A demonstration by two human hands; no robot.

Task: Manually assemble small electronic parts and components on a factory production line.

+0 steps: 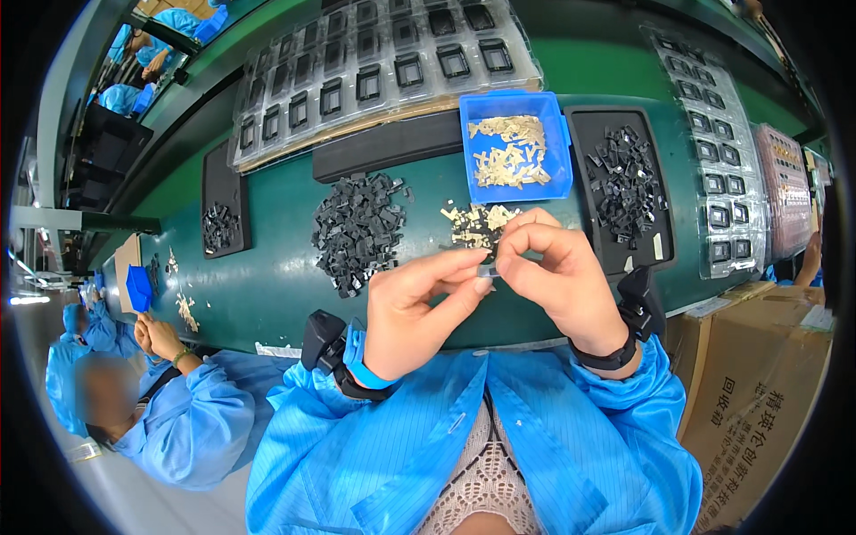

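My left hand (412,308) and my right hand (560,272) meet over the near part of the green bench. Between their pinched thumbs and forefingers is a small dark grey piece (487,270); the fingers cover much of it, so its exact kind is hidden. Right behind the fingertips lies a small heap of mixed cream and black bits (473,230). To the left of it spreads a larger pile of small black plastic parts (357,230). A blue bin (560,143) with thin cream-coloured pieces inside stands beyond my right hand.
A black tray (642,257) of small black parts lies at right, another black tray (225,171) at left. Clear blister trays (389,77) of black frames stand at the back. A carton (758,348) sits at lower right. A co-worker (192,410) works on my left.
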